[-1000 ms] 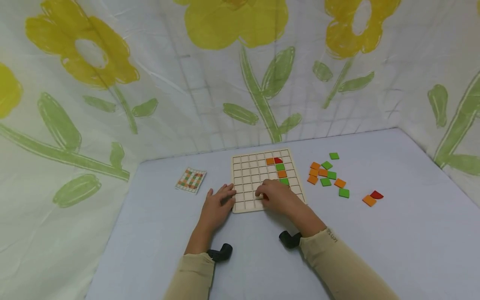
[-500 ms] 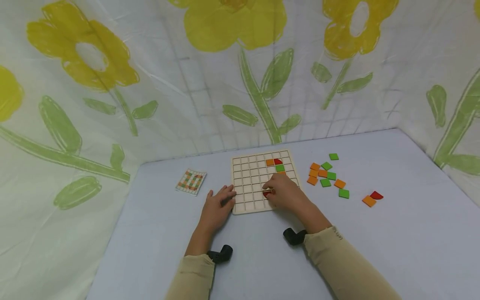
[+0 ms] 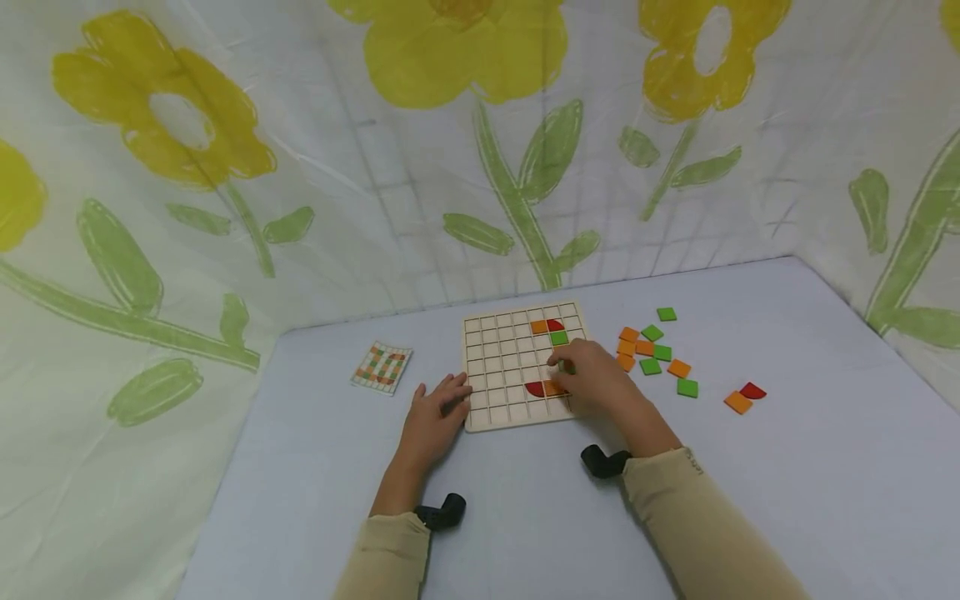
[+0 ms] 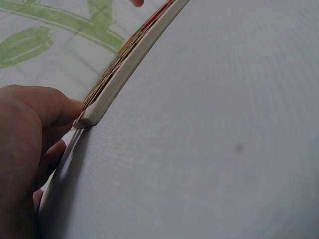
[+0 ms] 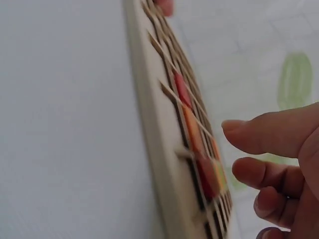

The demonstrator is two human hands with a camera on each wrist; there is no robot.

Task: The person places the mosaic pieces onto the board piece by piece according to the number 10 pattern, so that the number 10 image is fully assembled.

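Observation:
A pale wooden grid board point(image 3: 477, 417) lies on the table. My left hand point(image 3: 432, 425) rests at its left edge, fingers spread; in the left wrist view the thumb point(image 4: 65, 109) touches the board's corner. Over the right part of the board hovers my right hand point(image 3: 600, 383). The right wrist view shows its thumb point(image 5: 269, 129) apart from loosely bent fingers, with nothing between them. Near the front row sit a red quarter-round piece point(image 3: 535, 389) and an orange tile point(image 3: 552, 388). Farther back are another orange tile point(image 3: 539, 327), a red piece point(image 3: 555, 324) and a green tile point(image 3: 558, 337). The right hand covers part of the board.
Loose orange tiles point(image 3: 678, 367) and green tiles point(image 3: 687, 388) are scattered right of the board. Farther right, an orange tile point(image 3: 738, 402) touches a red quarter-round piece point(image 3: 753, 391). A printed pattern card point(image 3: 382, 367) lies left of the board. Behind hangs a flowered cloth point(image 3: 315, 250).
My right hand has shifted rightward across the board, uncovering the red piece and the orange tile near the front row. My left hand has stayed at the board's left edge.

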